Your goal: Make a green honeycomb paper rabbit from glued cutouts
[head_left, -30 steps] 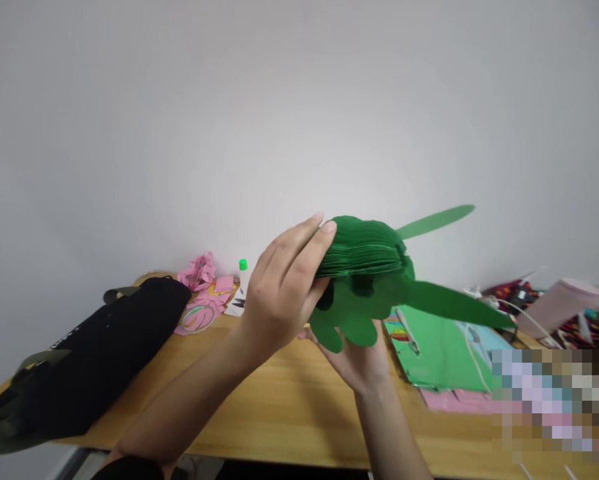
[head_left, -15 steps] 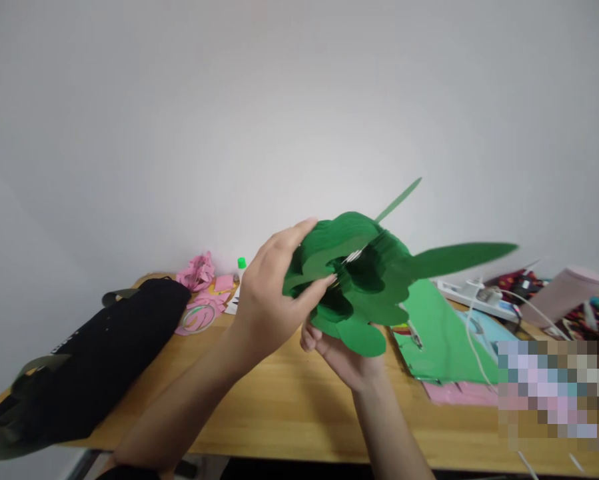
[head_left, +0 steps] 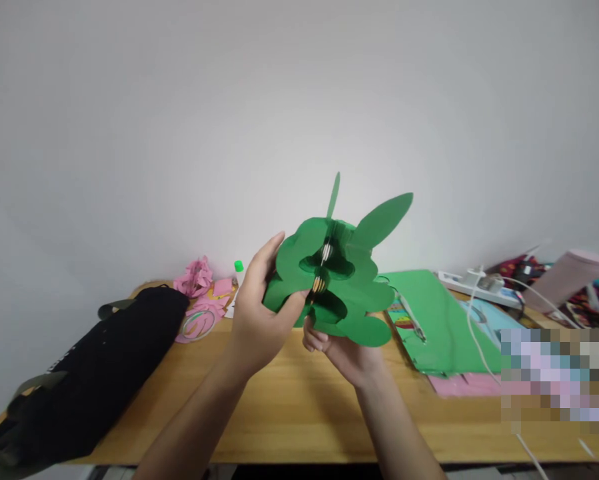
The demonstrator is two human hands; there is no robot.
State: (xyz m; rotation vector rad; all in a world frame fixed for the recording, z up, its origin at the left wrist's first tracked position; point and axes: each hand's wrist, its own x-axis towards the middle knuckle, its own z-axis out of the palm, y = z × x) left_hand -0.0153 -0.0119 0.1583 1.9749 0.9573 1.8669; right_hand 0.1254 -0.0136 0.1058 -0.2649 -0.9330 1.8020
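Head view, centre frame: a green paper figure (head_left: pixel 339 287) with two long ears is held up above the wooden table (head_left: pixel 279 407), its layered leaves fanned open around a central spine. The left hand (head_left: pixel 259 313) clasps its left edge, and the right hand (head_left: pixel 346 353) grips the lowest leaves from beneath. Spreading the leaves appears to be the step in hand; opening further would call for a gentle, even pull. A black bag (head_left: pixel 89 373) lies lower left.

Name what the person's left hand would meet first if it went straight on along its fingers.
The green layered paper shape with two long ears, which the left hand grips at its edge; behind it, seemingly only the pale wall.
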